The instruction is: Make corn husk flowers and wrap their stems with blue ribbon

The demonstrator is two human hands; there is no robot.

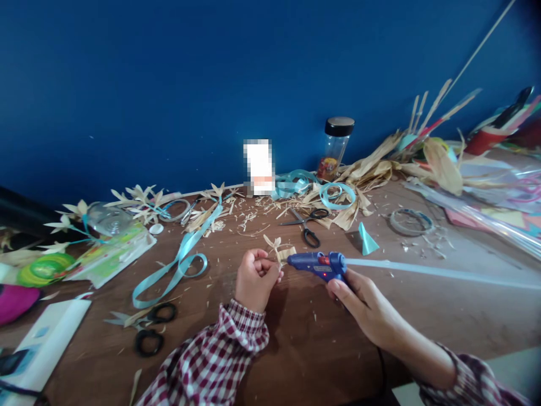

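Observation:
Wrapped round the handle of a blue glue gun [310, 261] is my right hand [363, 301]. A red light glows on the gun, and a long translucent glue stick [422, 269] runs out of its back to the right. My left hand [258, 277] pinches a small flower of dried corn husk [276, 243] between thumb and fingers. The gun's nozzle meets or nearly meets a pale husk strip [287, 252] beside the flower; I cannot tell if they touch. My left fingertips partly hide the flower's base.
Black-handled scissors [307, 225] lie behind the gun, and another pair [146, 324] lies front left. Light-blue ribbon [180, 268] curls at left. A lidded jar [335, 148] stands by the blue wall near corn husks [372, 160]. A white power strip [46, 344] lies far left.

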